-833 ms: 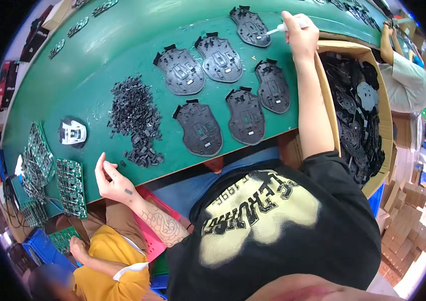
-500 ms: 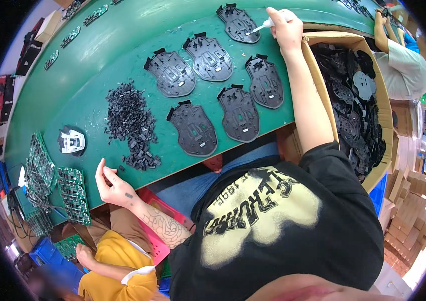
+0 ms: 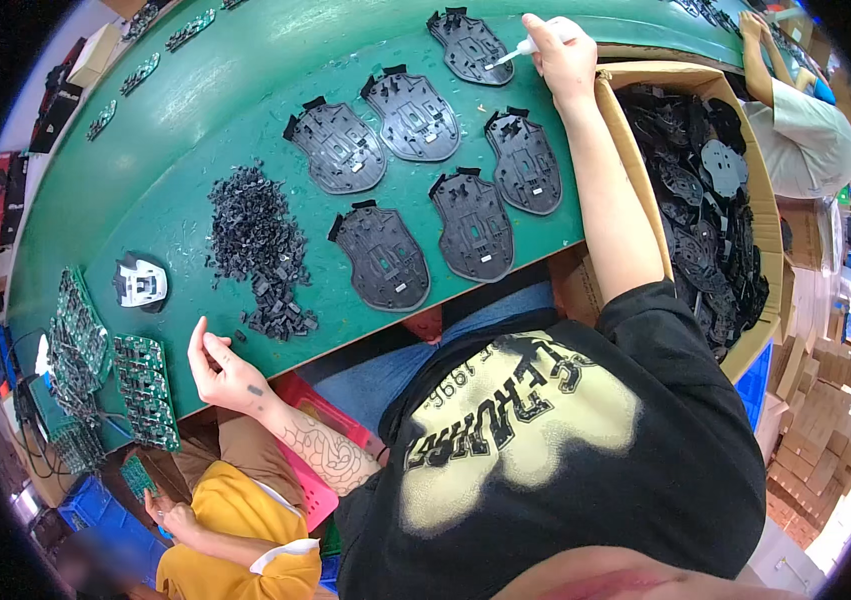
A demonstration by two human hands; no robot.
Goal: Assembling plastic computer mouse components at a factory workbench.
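Note:
My right hand (image 3: 560,52) is stretched far out over the green table (image 3: 175,170), shut on a small white applicator (image 3: 515,50) whose tip touches the farthest black mouse base shell (image 3: 470,45). Several more black base shells (image 3: 470,225) lie in rows nearer me. My left hand (image 3: 217,365) rests at the table's near edge, fingers pinched together just below a heap of small black plastic parts (image 3: 257,245); whether it holds one of them is unclear.
A cardboard box (image 3: 635,120) full of black shells stands at the right. Green circuit boards (image 3: 140,390) and a white-and-black mouse part (image 3: 140,283) lie at the left. Another person in yellow (image 3: 225,540) sits below left; a third person (image 3: 800,125) works at far right.
My right hand has carried the applicator from a nearer spot out to the farthest shell. My left hand has stayed at the table edge by the heap.

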